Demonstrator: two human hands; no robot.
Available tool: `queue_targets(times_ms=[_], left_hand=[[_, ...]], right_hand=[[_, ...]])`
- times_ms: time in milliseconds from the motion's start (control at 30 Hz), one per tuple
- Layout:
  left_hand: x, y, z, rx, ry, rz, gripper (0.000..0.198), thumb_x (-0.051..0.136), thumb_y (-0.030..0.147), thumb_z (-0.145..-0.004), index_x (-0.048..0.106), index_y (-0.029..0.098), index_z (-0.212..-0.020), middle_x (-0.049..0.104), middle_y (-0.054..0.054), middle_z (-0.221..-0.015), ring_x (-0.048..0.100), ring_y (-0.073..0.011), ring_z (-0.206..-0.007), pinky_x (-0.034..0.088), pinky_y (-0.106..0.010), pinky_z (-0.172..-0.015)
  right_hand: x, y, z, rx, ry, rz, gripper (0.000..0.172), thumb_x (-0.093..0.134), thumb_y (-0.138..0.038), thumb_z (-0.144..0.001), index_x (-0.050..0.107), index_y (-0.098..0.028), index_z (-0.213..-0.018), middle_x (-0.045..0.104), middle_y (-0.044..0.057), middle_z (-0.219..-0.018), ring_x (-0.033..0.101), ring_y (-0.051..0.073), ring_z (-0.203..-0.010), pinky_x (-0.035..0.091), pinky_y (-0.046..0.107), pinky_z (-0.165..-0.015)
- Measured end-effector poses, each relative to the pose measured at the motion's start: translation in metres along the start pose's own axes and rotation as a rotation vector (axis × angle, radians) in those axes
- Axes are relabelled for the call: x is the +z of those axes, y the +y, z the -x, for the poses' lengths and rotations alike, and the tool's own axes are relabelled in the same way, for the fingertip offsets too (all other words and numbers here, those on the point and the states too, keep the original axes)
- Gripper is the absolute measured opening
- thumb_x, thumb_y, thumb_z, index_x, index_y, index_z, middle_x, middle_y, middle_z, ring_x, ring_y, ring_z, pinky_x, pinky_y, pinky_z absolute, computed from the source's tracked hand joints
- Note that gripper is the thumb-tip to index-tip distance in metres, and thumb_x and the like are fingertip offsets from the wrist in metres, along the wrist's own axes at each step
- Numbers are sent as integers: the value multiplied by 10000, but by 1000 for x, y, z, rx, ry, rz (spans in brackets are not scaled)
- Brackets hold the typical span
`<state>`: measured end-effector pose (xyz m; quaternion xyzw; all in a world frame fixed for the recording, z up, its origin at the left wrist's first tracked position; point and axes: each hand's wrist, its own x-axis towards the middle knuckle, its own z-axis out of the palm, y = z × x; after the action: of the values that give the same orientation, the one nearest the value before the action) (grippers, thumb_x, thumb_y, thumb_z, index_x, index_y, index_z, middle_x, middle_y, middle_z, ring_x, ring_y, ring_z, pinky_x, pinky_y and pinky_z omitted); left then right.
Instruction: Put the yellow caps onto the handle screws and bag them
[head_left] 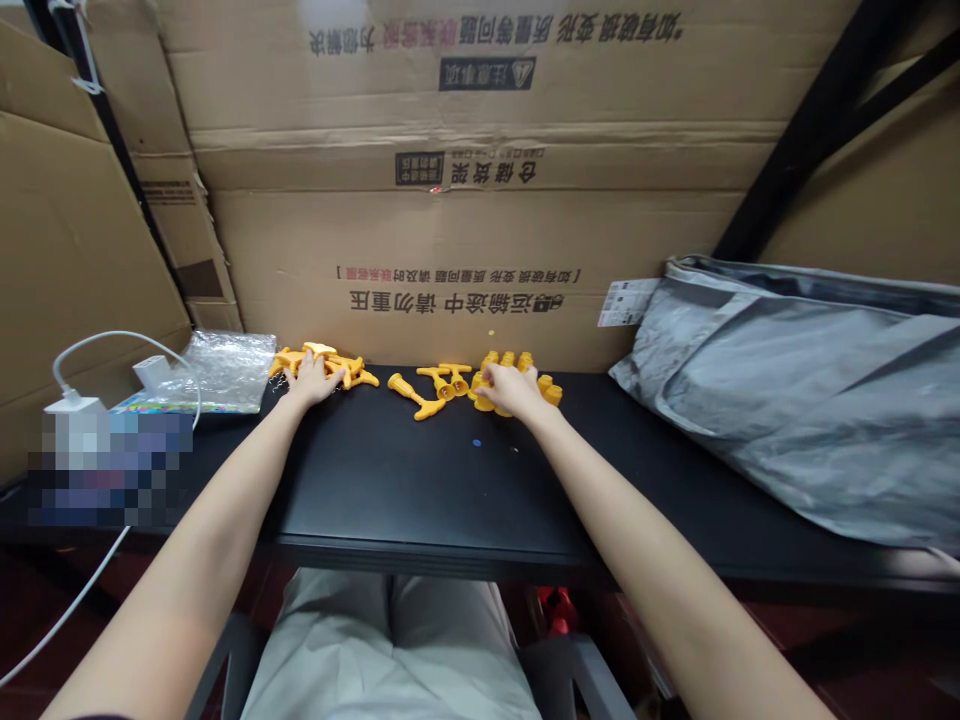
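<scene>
Yellow plastic parts lie in three groups at the far edge of a black table (420, 490). My left hand (313, 378) rests on the left pile of yellow parts (358, 370), fingers spread over them. My right hand (510, 388) lies on the right cluster of round yellow pieces (551, 390), fingers curled around some of them. Between the hands sit a few loose yellow trumpet-shaped parts (435, 385), untouched.
Cardboard boxes (465, 200) wall off the back and left. A grey bag (810, 390) fills the table's right side. At left lie a clear plastic bag (225, 368), a white charger with cable (150, 372) and a blurred box. A small blue dot (476, 442) marks the table.
</scene>
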<state>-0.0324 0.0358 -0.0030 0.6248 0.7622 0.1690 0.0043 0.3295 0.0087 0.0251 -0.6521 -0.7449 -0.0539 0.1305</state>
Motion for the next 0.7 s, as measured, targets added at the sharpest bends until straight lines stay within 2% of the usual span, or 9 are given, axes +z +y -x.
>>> queue_targets(times_ms=[167, 400, 600, 700], left_hand=[[1, 7, -2, -54, 29, 21, 720, 302, 575, -861, 346, 147, -1437, 106, -161, -1580, 157, -345, -1442, 88, -629, -1131], [3, 12, -9, -90, 26, 32, 689, 272, 483, -887, 299, 92, -1454, 85, -174, -1579, 84, -292, -1461, 108, -582, -1150], [-7, 10, -11, -36, 63, 75, 558, 307, 447, -893, 474, 142, -1330, 168, -171, -1569, 231, -321, -1425, 145, -605, -1135], [-14, 14, -7, 29, 168, 47, 454, 367, 358, -879, 556, 125, -1221, 267, -198, -1528, 256, -332, -1413, 179, -622, -1116]], right_hand=[[7, 1, 3, -23, 87, 39, 201, 552, -308, -865, 611, -160, -986, 684, 133, -1016, 593, 288, -977, 327, 456, -884], [14, -3, 7, -58, 155, 102, 215, 513, -261, -887, 609, -136, -1032, 677, 160, -1067, 563, 316, -1061, 275, 500, -946], [8, -12, 14, -142, 258, 162, 244, 481, -252, -893, 615, -128, -1054, 650, 168, -1128, 537, 315, -1079, 235, 530, -978], [1, -21, 17, -180, 291, 138, 238, 449, -241, -904, 627, -142, -1026, 659, 148, -1093, 545, 298, -1058, 245, 510, -978]])
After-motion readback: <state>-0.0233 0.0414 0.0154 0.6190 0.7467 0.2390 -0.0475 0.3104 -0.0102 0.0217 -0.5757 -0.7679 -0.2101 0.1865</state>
